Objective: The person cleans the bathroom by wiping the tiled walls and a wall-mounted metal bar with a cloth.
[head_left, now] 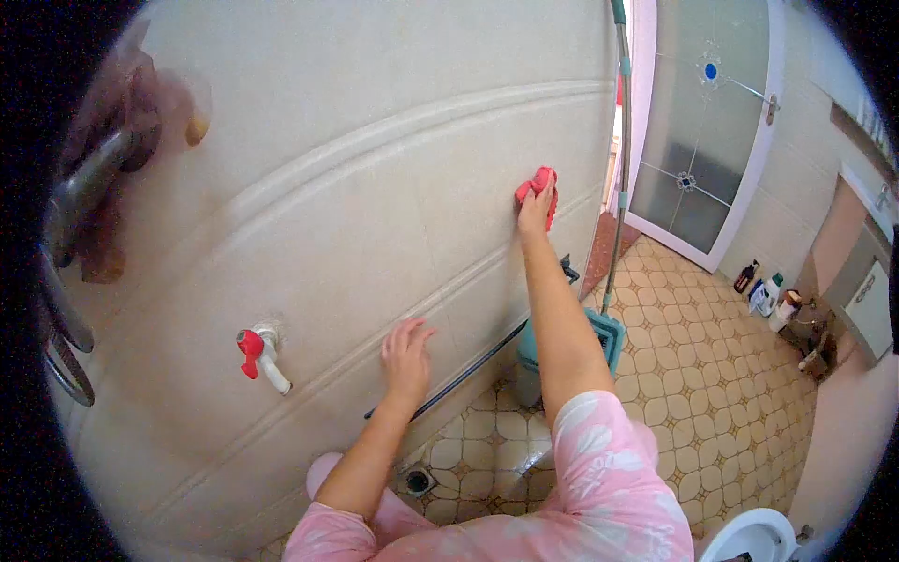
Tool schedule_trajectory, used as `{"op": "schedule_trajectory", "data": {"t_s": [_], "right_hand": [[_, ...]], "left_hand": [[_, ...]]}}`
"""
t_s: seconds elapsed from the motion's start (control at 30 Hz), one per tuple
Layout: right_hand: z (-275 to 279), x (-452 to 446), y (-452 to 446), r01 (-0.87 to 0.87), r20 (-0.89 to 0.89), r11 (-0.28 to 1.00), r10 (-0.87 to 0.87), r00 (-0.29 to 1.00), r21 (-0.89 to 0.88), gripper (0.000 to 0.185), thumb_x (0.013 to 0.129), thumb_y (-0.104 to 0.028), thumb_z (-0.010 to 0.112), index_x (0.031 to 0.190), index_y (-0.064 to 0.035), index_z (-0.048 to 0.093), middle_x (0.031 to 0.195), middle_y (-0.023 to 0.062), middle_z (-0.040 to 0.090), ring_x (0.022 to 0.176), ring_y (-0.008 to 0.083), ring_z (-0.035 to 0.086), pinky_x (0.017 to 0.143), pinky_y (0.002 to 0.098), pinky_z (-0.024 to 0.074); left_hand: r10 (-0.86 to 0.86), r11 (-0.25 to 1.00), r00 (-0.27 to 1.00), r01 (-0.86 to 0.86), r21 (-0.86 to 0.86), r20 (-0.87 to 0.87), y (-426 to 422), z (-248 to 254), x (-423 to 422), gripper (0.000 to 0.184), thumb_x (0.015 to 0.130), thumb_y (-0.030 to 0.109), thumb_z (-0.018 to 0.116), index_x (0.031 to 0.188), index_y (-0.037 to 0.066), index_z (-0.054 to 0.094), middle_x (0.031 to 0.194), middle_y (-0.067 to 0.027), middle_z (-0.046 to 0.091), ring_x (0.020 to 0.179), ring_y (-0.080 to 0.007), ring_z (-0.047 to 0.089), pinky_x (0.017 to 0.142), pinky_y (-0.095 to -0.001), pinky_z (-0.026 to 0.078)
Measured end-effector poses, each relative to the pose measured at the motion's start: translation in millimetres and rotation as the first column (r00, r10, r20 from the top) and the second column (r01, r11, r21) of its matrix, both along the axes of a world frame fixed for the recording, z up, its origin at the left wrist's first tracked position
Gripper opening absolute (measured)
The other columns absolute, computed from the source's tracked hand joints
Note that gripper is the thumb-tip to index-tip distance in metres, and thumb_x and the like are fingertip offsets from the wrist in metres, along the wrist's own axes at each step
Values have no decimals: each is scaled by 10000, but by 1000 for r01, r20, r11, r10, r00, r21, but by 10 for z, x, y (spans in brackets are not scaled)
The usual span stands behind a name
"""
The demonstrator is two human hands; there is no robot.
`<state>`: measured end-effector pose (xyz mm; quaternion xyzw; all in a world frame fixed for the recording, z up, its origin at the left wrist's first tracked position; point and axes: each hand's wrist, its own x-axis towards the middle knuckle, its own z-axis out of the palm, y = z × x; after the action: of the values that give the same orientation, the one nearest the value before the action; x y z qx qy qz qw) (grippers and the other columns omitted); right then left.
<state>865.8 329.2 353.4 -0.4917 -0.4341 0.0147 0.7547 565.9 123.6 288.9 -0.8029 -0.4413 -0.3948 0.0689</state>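
Note:
My right hand [533,214] is closed around a red cloth [546,178] and presses it to the beige tiled wall [449,197], above the lower moulded border. The cloth is bunched, with part of it sticking out past my fingers. Lower and to the left, my left hand [406,358] is held up at the wall with its fingers apart and nothing in it. Whether its fingertips touch the tiles, I cannot tell. Left of that hand, a white tap [269,361] with a red handle sticks out of the wall.
A teal mop bucket [607,337] with an upright mop pole [620,187] stands beyond my right arm. A dark stick [459,379] leans low along the wall. A floor drain [417,481] lies below. Bottles [768,295] line the far wall near a glass door [702,131].

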Motion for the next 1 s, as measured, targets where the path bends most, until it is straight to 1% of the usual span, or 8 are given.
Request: {"op": "schedule_trajectory", "data": {"t_s": [0.1, 0.3, 0.5, 0.53, 0.63, 0.7, 0.77, 1.0], "right_hand": [[-87, -348, -137, 54, 31, 997, -52, 998, -52, 607, 868, -151, 430, 1395, -8, 164, 1448, 210, 153, 1347, 328, 131, 1096, 393, 101], [-386, -1541, -962, -49, 388, 999, 53, 920, -21, 659, 826, -194, 517, 1397, -60, 215, 1448, 187, 168, 1340, 367, 128, 1077, 484, 107], [192, -1544, -1101, -17, 717, 998, 53, 695, -57, 656, 764, -181, 585, 1364, -202, 320, 1415, 75, 273, 1315, 359, 187, 1004, 614, 159], [342, -1433, -1126, -48, 739, 998, 65, 671, -44, 618, 741, -110, 526, 1336, -172, 370, 1413, 100, 281, 1318, 364, 180, 1040, 563, 112], [629, -1212, -945, 60, 740, 994, 28, 672, -93, 628, 778, -132, 540, 1362, -193, 319, 1426, 52, 266, 1321, 317, 197, 1022, 585, 156], [749, -973, -662, -19, 606, 994, -51, 794, 108, 589, 821, -147, 470, 1380, -158, 287, 1456, 62, 215, 1337, 305, 172, 1038, 573, 121], [892, -660, -448, -3, 437, 995, -43, 899, 104, 570, 858, -193, 404, 1396, -106, 237, 1470, 88, 180, 1347, 306, 150, 1053, 551, 87], [844, -155, -40, 1, 191, 995, -21, 981, 103, 578, 880, -156, 416, 1394, -29, 185, 1458, 133, 191, 1346, 318, 144, 1093, 395, 101]], "left_hand": [[23, 999, 1000, -22, 24, -22, -15, 4, 18, 330, 708, -4, 520, 1000, 129, 595, 1149, -48, 506, 1137, -268, 437, 939, -431, 329], [-12, 999, 998, 14, 34, -69, -11, -4, 72, 322, 719, 2, 523, 1007, 128, 591, 1144, -54, 502, 1146, -262, 426, 955, -419, 307], [-48, 998, 996, 50, 32, -69, -16, 121, 76, 310, 730, 2, 515, 1011, 114, 584, 1154, -60, 495, 1138, -267, 433, 962, -437, 284], [-50, 998, 997, 53, 42, -63, 11, 137, 66, 306, 729, 2, 517, 1006, 112, 586, 1152, -60, 497, 1136, -266, 434, 961, -440, 284], [-59, 996, 997, 62, 65, -47, 101, 143, 44, 294, 722, -1, 519, 986, 106, 591, 1145, -62, 502, 1131, -264, 438, 956, -441, 286], [-72, 994, 996, 76, 79, -43, 151, 125, 26, 286, 715, -6, 518, 969, 102, 595, 1139, -63, 508, 1129, -260, 442, 952, -434, 293], [-76, 995, 995, 80, 55, -62, 116, 179, 27, 284, 706, -11, 518, 955, 100, 598, 1131, -65, 514, 1125, -258, 447, 944, -427, 304], [-80, 993, 994, 86, 78, -71, 129, 134, -29, 286, 693, -14, 514, 944, 95, 598, 1121, -66, 520, 1114, -262, 459, 932, -415, 326]]}}
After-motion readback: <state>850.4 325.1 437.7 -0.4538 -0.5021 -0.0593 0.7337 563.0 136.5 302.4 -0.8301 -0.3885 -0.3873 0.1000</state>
